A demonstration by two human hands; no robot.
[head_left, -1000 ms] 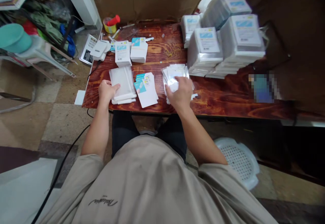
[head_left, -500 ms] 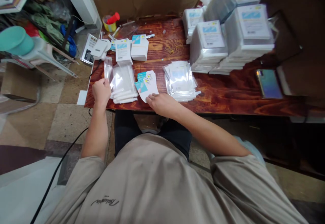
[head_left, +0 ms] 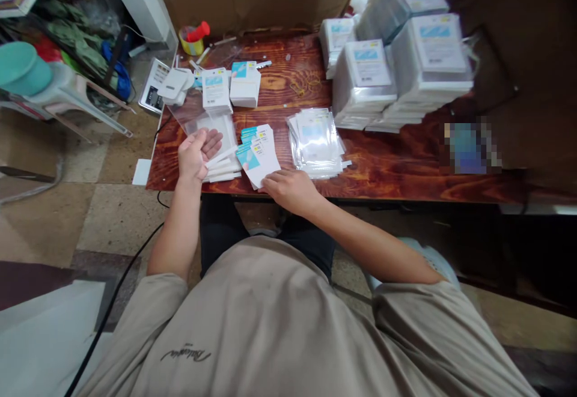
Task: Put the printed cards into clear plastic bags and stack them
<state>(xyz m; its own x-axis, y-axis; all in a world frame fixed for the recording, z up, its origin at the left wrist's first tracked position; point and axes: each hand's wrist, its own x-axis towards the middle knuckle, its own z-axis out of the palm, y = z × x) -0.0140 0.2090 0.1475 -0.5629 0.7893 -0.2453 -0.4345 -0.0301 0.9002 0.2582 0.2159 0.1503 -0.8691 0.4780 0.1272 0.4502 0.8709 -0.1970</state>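
My left hand point(head_left: 195, 154) has its thumb in front of a clear plastic bag point(head_left: 183, 116) and its fingers behind, showing dimly through the film. Under it lies a stack of clear bags point(head_left: 224, 130) with white edges. My right hand point(head_left: 291, 188) pinches the lower edge of a white and blue printed card point(head_left: 261, 166), the front one of a fanned pile of cards point(head_left: 265, 134). To the right of these cards is a loose pile of filled clear bags point(head_left: 315, 145).
Tall stacks of packed bags point(head_left: 360, 93) stand at the back right. Two card stacks point(head_left: 244, 87) are behind the clear bags. A scale point(head_left: 153, 87), a yellow tape roll point(head_left: 192, 45) and rubber bands point(head_left: 306, 84) lie about. At the right is a blurred-out object point(head_left: 469, 148).
My left hand has moved right, over the bag stack, drawing the clear bag with it, and its fingers have turned into sight. My right hand stays at the card's edge.
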